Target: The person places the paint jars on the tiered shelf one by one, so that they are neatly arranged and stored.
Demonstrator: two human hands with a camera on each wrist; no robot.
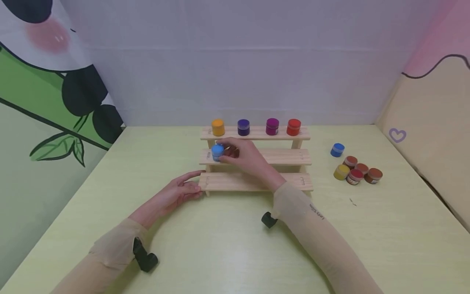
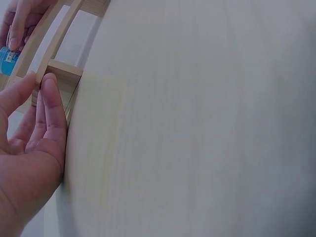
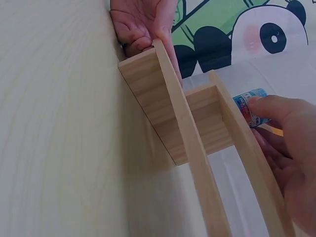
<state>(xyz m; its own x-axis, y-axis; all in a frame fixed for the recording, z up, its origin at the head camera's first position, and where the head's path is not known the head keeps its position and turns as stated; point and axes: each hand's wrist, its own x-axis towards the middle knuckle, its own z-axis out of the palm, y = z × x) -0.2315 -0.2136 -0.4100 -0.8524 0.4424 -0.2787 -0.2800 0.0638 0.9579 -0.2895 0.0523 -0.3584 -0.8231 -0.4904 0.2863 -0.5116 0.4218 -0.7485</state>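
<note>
A three-step wooden display rack [image 1: 235,181] stands on the table. At the left end of its middle step, my right hand [image 1: 251,157] pinches a light blue paint jar [image 1: 217,152] between thumb and fingers. The right wrist view shows the printed label of this jar [image 3: 251,106] beside the step's edge. My left hand [image 1: 178,192] grips the left end of the lowest step. Seen from the left wrist, its thumb and fingertips [image 2: 50,84] lie on either side of the wooden board [image 2: 45,69].
Along the top step stand orange-yellow [image 1: 218,128], dark blue [image 1: 243,128], purple [image 1: 272,127] and red [image 1: 293,127] jars. Right of the rack are a blue jar [image 1: 337,150], a yellow jar [image 1: 341,172] and several reddish-brown jars [image 1: 373,176]. A pale cloth wall [image 1: 249,81] rises behind the table.
</note>
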